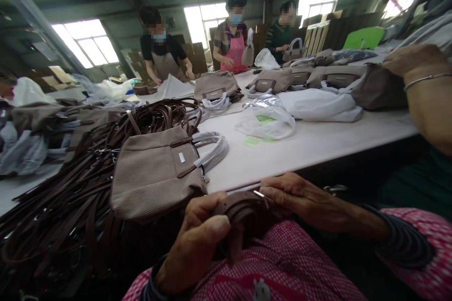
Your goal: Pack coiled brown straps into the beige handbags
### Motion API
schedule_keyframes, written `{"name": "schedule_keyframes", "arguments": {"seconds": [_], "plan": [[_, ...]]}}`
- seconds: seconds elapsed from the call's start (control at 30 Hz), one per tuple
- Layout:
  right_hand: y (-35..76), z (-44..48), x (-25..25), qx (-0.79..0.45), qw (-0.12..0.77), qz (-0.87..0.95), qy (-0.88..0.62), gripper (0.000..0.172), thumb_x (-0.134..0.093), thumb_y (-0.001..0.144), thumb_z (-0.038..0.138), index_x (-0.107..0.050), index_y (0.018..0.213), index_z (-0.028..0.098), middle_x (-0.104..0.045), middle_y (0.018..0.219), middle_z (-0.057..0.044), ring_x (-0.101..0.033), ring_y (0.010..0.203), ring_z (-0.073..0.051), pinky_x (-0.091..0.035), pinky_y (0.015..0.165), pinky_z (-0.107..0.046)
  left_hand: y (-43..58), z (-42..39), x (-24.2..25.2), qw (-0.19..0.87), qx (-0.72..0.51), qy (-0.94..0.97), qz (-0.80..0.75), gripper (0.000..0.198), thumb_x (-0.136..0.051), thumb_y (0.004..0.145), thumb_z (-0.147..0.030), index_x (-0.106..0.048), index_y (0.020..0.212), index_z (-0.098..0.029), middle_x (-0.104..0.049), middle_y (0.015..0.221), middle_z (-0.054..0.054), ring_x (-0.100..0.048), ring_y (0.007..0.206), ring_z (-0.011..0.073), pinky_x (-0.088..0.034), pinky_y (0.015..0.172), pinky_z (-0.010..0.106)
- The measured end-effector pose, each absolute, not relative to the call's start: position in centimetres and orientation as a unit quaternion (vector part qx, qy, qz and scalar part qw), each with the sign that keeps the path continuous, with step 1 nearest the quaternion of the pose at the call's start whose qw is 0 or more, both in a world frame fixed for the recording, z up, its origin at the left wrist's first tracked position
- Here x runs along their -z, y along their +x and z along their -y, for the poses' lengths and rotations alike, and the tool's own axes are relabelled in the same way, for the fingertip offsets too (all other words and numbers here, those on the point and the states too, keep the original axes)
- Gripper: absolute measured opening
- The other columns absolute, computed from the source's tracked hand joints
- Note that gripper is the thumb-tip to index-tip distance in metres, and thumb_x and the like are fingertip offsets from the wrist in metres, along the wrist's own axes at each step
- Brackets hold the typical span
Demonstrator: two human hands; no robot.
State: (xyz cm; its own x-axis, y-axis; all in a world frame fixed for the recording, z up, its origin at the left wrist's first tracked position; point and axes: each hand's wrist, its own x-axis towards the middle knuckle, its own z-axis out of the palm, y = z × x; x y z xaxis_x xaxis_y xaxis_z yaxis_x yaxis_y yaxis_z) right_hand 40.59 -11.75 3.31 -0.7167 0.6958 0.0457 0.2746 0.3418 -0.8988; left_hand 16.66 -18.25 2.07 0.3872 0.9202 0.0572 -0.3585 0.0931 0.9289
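A brown leather strap was held in a tight curved fold just above a pink checked lap, with its free end hanging down toward the lap. The fold was gripped from the left by the left hand, closed around the leather with the thumb lying on top. It was held from the right by the right hand, its fingers curled and pressed against the strap. A small metal tab was seen at the fold's upper edge, nearer the right hand. Beyond the hands, to the far left, a taupe ribbed handbag was laid on the surface, beside a heap of brown straps. Further right, a clear plastic bag was left lying, and a co-worker's hand was rested on a bag at the far right.
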Motion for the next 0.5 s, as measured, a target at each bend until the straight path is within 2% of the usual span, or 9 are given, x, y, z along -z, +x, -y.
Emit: {"name": "schedule_keyframes", "arguments": {"seconds": [0.1, 0.2, 0.3, 0.4, 0.5], "plan": [[37.7, 13.4, -0.8, -0.554, 0.371, 0.68, -0.305, 0.054, -0.036, 0.107, 0.061, -0.055, 0.079, 0.019, -0.047, 0.064, 0.003, -0.042, 0.057, -0.011, -0.036, 0.054, -0.023, 18.2, 17.6, -2.4, 0.686, -0.559, 0.397, -0.244, 0.035, -0.078, 0.086, -0.05, -0.074, 0.087, -0.015, -0.062, 0.056, 0.001, -0.043, 0.038, 0.0065, -0.033, 0.04, 0.017], [35.0, 14.1, 0.7, -0.563, 0.476, 0.61, -0.289, 0.057, -0.038, 0.104, 0.068, -0.065, 0.106, 0.018, -0.058, 0.077, -0.002, -0.05, 0.066, -0.014, -0.045, 0.06, -0.026, 19.7, 16.5, -3.0, 0.674, -0.616, 0.34, -0.225, 0.036, -0.081, 0.085, -0.05, -0.076, 0.087, -0.015, -0.059, 0.051, -0.002, -0.046, 0.043, 0.0063, -0.046, 0.051, 0.017], [33.4, 14.3, 1.2, -0.545, 0.51, 0.586, -0.317, 0.06, -0.046, 0.1, 0.069, -0.064, 0.13, 0.021, -0.067, 0.097, -0.007, -0.06, 0.084, -0.021, -0.053, 0.073, -0.031, 20.2, 15.5, -3.1, 0.662, -0.654, 0.3, -0.211, 0.035, -0.084, 0.084, -0.048, -0.076, 0.083, -0.014, -0.062, 0.056, -0.002, -0.055, 0.053, 0.0084, -0.056, 0.064, 0.019], [32.9, 14.2, 1.6, -0.525, 0.508, 0.592, -0.339, 0.057, -0.059, 0.096, 0.065, -0.064, 0.137, 0.026, -0.069, 0.109, -0.008, -0.063, 0.106, -0.028, -0.055, 0.089, -0.037, 19.8, 14.6, -2.4, 0.659, -0.661, 0.289, -0.212, 0.034, -0.085, 0.083, -0.048, -0.077, 0.088, -0.015, -0.067, 0.066, 0.0, -0.06, 0.062, 0.0099, -0.058, 0.069, 0.02], [32.9, 14.0, 2.5, -0.523, 0.515, 0.581, -0.352, 0.054, -0.062, 0.095, 0.062, -0.064, 0.138, 0.029, -0.069, 0.114, -0.008, -0.061, 0.114, -0.029, -0.054, 0.095, -0.039, 19.5, 14.3, -1.2, 0.653, -0.663, 0.29, -0.224, 0.033, -0.084, 0.084, -0.048, -0.079, 0.095, -0.018, -0.07, 0.073, 0.0, -0.067, 0.073, 0.0129, -0.061, 0.08, 0.024]]}}
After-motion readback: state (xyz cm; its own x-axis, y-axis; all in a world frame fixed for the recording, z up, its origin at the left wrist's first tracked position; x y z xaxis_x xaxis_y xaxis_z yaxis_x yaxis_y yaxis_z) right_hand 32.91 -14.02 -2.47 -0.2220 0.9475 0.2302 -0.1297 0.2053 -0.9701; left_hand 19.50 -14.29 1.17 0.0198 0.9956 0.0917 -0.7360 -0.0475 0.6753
